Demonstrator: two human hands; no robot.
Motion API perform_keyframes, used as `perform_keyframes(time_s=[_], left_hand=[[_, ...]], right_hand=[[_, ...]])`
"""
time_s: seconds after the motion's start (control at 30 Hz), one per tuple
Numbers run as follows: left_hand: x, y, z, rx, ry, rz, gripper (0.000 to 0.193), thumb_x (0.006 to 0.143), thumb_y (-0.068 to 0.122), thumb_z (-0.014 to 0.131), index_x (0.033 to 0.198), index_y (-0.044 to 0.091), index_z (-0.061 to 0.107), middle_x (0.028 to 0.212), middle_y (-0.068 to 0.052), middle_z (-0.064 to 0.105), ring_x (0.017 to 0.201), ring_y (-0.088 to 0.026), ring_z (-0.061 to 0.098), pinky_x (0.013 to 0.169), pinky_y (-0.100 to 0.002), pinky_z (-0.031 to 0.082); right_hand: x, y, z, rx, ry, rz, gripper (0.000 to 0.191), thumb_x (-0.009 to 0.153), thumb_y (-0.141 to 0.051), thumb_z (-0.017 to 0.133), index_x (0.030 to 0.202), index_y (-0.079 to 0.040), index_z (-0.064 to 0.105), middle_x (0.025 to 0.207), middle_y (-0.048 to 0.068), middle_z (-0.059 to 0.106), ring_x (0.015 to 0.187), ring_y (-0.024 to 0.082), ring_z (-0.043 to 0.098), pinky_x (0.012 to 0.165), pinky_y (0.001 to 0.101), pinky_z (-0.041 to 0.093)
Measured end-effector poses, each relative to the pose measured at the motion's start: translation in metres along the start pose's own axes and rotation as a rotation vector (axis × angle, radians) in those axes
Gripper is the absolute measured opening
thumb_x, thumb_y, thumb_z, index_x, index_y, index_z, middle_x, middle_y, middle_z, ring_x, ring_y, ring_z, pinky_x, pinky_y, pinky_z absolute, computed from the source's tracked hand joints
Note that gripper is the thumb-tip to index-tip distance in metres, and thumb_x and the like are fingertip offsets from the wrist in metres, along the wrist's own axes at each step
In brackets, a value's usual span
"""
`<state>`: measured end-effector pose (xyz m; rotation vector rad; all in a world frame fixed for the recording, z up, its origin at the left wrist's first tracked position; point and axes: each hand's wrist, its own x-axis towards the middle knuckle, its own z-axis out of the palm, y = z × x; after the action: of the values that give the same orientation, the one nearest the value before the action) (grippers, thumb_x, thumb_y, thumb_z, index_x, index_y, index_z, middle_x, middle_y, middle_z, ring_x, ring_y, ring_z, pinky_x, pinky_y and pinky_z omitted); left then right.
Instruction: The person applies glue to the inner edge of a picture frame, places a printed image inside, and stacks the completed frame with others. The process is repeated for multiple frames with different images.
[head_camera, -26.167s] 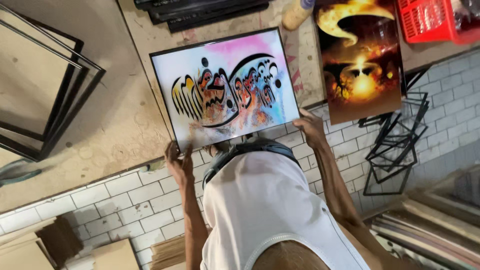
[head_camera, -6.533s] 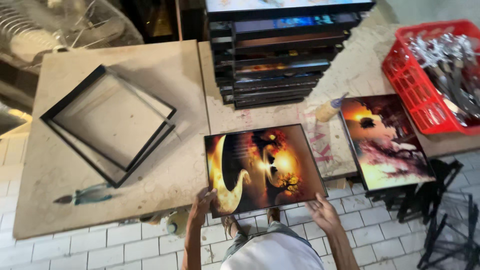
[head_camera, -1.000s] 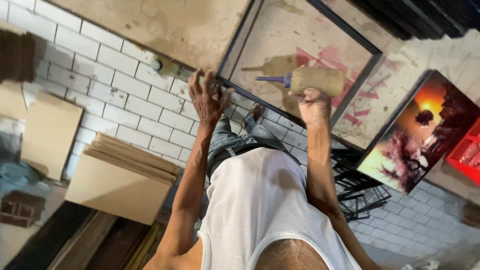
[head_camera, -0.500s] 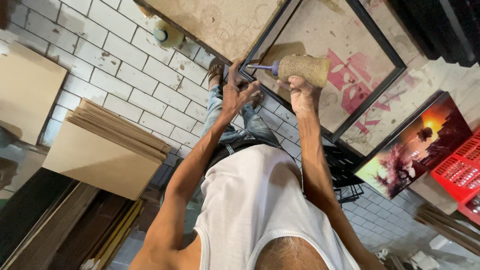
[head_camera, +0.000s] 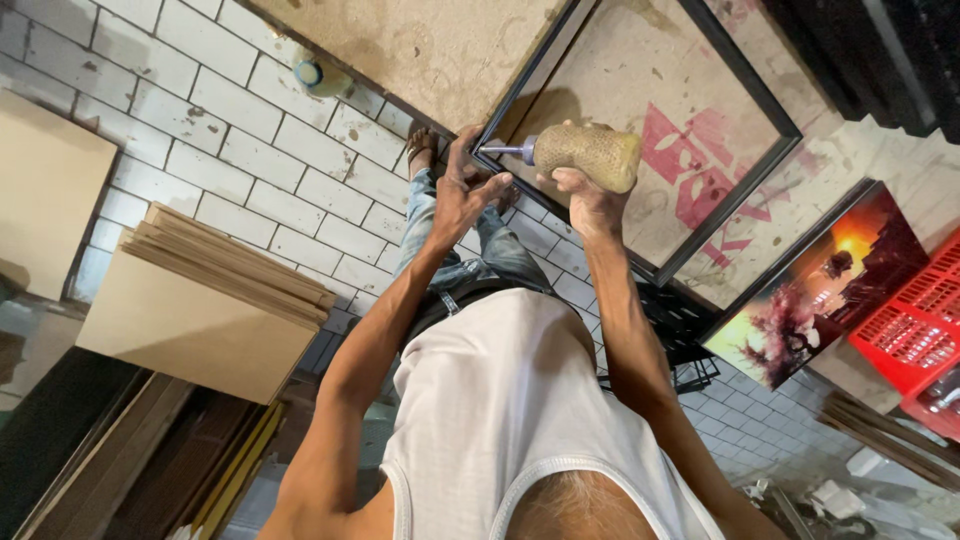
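Right hand is clamped on the glue bottle, nozzle aimed at nine o'clock into the frame corner. Left hand, fingers apart, steadies that corner against the bench.

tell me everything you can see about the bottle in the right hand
The tan, grime-coated squeeze bottle looks like soft plastic with a rough, crusted surface. It lies almost level, its narrow blue-grey nozzle aimed at the near corner of the black rectangular frame. The right hand grips it from beneath; the left hand sits by the nozzle tip.
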<state>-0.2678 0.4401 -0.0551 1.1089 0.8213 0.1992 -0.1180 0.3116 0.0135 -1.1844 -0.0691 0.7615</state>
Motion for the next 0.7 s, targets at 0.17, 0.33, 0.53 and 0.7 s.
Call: perform_keyframes(time_s=[0.17,0.33,0.53,0.7], left_hand=[[-0.001,0.000,-0.002,-0.003,-0.003,0.049,0.083,0.090,0.013,0.084,0.156,0.016,0.034,0.094,-0.011,0.078,0.084,-0.015,0.076,0.073,-0.029,0.063],[0.001,-0.002,-0.001,-0.050,-0.014,0.047,0.080,0.091,0.014,0.081,0.155,0.014,0.034,0.098,-0.012,0.078,0.087,-0.014,0.075,0.076,-0.030,0.064],[0.002,0.004,-0.001,0.139,0.019,0.060,0.081,0.091,0.012,0.083,0.157,0.014,0.037,0.084,-0.013,0.075,0.076,-0.015,0.068,0.071,-0.031,0.057],[0.005,0.012,0.000,-0.026,-0.032,0.117,0.079,0.092,0.010,0.078,0.157,0.012,0.033,0.085,-0.007,0.073,0.078,-0.011,0.070,0.070,-0.027,0.059]], right_hand=[[0.023,-0.011,-0.007,-0.049,0.025,-0.126,0.073,0.077,0.012,0.074,0.145,0.001,0.049,0.138,0.021,0.062,0.115,0.028,0.068,0.088,0.0413,0.066],[0.059,-0.024,-0.015,-0.083,0.075,-0.222,0.066,0.075,0.010,0.075,0.137,0.004,0.053,0.124,0.017,0.065,0.097,0.026,0.069,0.074,0.0402,0.065],[0.113,-0.054,-0.014,-0.141,0.123,-0.347,0.033,0.076,0.009,0.079,0.107,0.009,0.070,0.094,0.014,0.072,0.074,0.023,0.068,0.069,0.0453,0.067],[0.155,-0.084,-0.005,-0.166,0.093,-0.511,0.022,0.077,0.004,0.081,0.097,0.007,0.074,0.088,0.015,0.073,0.070,0.026,0.070,0.067,0.0438,0.065]])
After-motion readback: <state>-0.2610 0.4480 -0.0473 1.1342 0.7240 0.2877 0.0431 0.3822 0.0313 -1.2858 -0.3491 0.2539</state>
